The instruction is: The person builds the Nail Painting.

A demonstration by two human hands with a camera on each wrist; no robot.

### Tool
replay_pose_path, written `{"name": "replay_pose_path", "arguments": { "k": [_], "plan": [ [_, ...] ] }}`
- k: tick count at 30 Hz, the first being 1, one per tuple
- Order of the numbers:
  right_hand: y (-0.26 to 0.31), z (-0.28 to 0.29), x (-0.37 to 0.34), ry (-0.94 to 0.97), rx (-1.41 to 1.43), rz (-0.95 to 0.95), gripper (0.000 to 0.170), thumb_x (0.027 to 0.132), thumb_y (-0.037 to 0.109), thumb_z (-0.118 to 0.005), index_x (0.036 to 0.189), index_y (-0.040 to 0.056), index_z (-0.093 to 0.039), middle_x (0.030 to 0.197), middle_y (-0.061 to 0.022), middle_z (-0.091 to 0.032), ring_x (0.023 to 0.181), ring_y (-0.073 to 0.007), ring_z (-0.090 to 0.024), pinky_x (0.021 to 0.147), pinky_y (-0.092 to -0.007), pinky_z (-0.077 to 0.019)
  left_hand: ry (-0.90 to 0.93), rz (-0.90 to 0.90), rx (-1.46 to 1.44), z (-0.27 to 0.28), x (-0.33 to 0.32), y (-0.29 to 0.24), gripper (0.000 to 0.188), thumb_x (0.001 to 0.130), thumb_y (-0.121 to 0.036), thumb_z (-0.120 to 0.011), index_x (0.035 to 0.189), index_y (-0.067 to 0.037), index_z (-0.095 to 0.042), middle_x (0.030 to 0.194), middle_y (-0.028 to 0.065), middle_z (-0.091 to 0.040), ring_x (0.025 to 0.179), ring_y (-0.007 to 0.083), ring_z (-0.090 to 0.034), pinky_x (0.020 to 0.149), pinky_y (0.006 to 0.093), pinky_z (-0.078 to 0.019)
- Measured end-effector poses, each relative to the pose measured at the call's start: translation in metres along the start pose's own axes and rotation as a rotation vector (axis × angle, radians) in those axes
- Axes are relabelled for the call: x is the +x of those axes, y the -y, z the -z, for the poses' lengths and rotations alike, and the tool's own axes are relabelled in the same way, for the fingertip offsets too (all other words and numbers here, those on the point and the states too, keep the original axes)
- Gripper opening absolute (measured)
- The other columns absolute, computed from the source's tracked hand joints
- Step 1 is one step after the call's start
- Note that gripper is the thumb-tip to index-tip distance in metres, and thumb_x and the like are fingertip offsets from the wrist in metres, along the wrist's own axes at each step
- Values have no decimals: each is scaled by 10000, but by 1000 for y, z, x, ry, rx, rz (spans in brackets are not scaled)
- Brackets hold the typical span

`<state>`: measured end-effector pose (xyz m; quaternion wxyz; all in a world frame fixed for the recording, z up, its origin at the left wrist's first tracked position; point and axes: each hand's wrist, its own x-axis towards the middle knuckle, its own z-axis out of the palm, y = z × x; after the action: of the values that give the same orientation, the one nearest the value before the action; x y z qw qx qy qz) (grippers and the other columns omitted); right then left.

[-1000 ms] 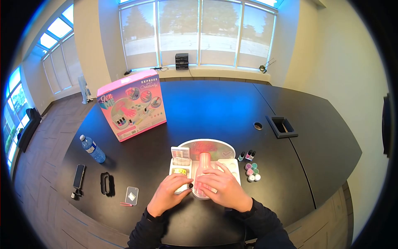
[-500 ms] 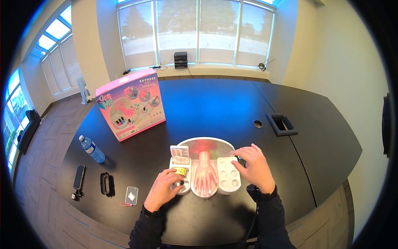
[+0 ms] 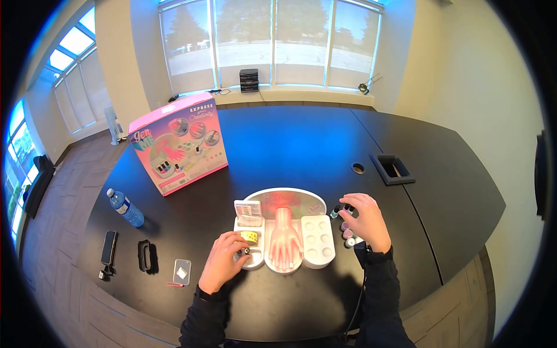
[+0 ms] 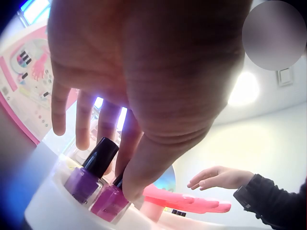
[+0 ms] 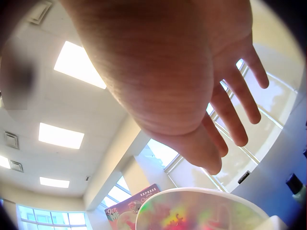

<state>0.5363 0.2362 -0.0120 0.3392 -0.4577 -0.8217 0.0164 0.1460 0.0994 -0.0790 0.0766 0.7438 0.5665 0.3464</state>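
Bottles (image 4: 82, 186) with tall, smooth caps (image 4: 101, 155)

"What's hidden?"
"My left hand (image 4: 144, 81) partly covers the magenta, black-capped glass polish bottle (image 4: 109, 203); my right hand (image 3: 366, 222) partly blocks the small, round coloured jars (image 3: 347, 234) in the head view."
"Cut off?"
"A greenish, black-capped glass bottle (image 5: 299, 196), at the right wrist view's edge. I can't read everything on the pink cardboard box (image 3: 177, 145): too small."

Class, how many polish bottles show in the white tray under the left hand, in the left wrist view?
2: a violet bottle and, to its right in that view, a magenta bottle, its cap mostly behind the left hand. More may be hidden.
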Motion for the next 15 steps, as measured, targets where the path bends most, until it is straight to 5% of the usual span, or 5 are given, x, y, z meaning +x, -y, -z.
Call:
{"name": "replay_pose_path", "arguments": {
  "k": [15],
  "plan": [
    [-30,-4,-1,8,-5,-127,336,902,173,-827,1209,38,-806,1265,-143,-801,1266,-365,-701,1115,-467,-537,-63,-2,18,-1,-1,3,259,802,-85,-910,1018,-29,-778,1180,91,-762,1254,358,-653,1083,472,-529]
  ]
}}
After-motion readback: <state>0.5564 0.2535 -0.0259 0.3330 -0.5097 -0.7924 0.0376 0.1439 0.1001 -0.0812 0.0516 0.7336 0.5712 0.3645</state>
